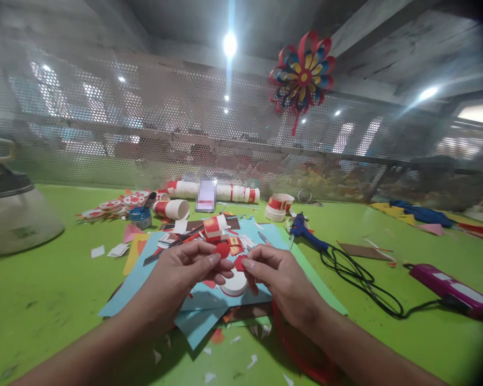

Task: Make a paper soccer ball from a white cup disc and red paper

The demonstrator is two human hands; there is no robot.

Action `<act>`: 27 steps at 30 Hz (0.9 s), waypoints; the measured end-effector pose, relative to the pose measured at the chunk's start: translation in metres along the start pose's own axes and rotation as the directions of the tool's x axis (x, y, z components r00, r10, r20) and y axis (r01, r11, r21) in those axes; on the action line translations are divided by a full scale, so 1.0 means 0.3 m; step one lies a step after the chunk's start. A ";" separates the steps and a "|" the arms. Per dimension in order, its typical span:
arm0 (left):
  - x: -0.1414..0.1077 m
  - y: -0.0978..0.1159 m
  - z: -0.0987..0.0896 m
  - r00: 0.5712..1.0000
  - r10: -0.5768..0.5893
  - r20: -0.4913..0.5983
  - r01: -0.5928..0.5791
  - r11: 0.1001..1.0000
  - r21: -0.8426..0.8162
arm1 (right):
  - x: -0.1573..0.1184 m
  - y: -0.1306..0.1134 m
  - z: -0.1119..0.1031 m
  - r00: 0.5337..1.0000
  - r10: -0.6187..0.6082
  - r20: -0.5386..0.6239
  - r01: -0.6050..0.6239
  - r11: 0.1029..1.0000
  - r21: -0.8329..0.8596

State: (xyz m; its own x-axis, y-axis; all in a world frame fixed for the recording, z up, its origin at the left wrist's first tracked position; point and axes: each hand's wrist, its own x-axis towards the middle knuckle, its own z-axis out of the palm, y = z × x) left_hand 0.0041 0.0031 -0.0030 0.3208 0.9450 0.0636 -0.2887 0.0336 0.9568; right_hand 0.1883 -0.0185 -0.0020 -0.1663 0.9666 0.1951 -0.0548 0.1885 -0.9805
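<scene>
Between the thumb and fingers of my left hand (191,268) is a small red paper piece (222,250) with a rounded edge. My right hand (279,276) pinches another small red paper piece (240,262), close beside the first but apart from it. Below the fingertips a round white disc (234,284) lies on light blue paper (145,292). Just beyond the hands are a red and white paper cup piece (215,228) and a red printed scrap (235,245). White and red offcuts lie around them.
A blue glue gun (306,233) lies at the right with its black cable, near a purple power strip (451,287). At the back are a long white and red tube (225,192), a phone (206,195) and a blue jar (140,217). A large bottle (18,209) stands left.
</scene>
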 end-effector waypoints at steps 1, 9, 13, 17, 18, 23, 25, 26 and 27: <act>0.001 0.001 0.000 1.000 -0.003 -0.014 0.003 1.000 -0.007 | 0.002 0.003 0.000 1.000 -0.005 -0.007 0.005 1.000 0.012; 0.023 -0.005 -0.017 0.989 0.048 -0.141 -0.047 0.999 0.012 | 0.019 0.002 -0.009 0.999 0.038 -0.032 -0.044 0.971 -0.233; 0.030 -0.002 -0.024 0.980 0.106 -0.166 -0.099 0.994 0.050 | 0.035 -0.001 -0.023 0.998 0.052 -0.032 -0.061 0.857 -0.511; 0.025 0.005 -0.018 0.972 0.111 -0.208 -0.106 0.994 0.036 | 0.046 0.007 -0.033 0.997 0.079 -0.012 -0.071 0.805 -0.589; 0.023 0.005 -0.018 0.971 0.116 -0.210 -0.110 0.993 0.037 | 0.049 0.012 -0.035 0.996 0.083 -0.013 -0.074 0.794 -0.603; 0.019 0.002 -0.016 0.977 0.131 -0.167 -0.124 0.991 0.049 | 0.066 0.044 -0.051 0.996 0.079 -0.045 -0.090 0.766 -0.637; 0.021 0.000 -0.014 0.980 0.123 -0.154 -0.118 0.992 0.039 | 0.071 0.052 -0.055 0.995 0.085 -0.052 -0.098 0.765 -0.637; 0.023 -0.002 -0.014 0.982 0.119 -0.150 -0.115 0.993 0.034 | 0.072 0.053 -0.056 0.995 0.091 -0.050 -0.102 0.765 -0.636; 0.025 -0.004 -0.014 0.983 0.115 -0.145 -0.112 0.993 0.030 | 0.072 0.052 -0.057 0.994 0.098 -0.044 -0.104 0.766 -0.635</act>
State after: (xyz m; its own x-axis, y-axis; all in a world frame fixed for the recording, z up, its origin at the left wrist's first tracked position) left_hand 0.0032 0.0115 -0.0047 0.1511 0.9797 0.1319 -0.2960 -0.0824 0.9516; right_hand 0.2006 0.0082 -0.0135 -0.1270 0.9871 0.0972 0.6002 0.1545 -0.7848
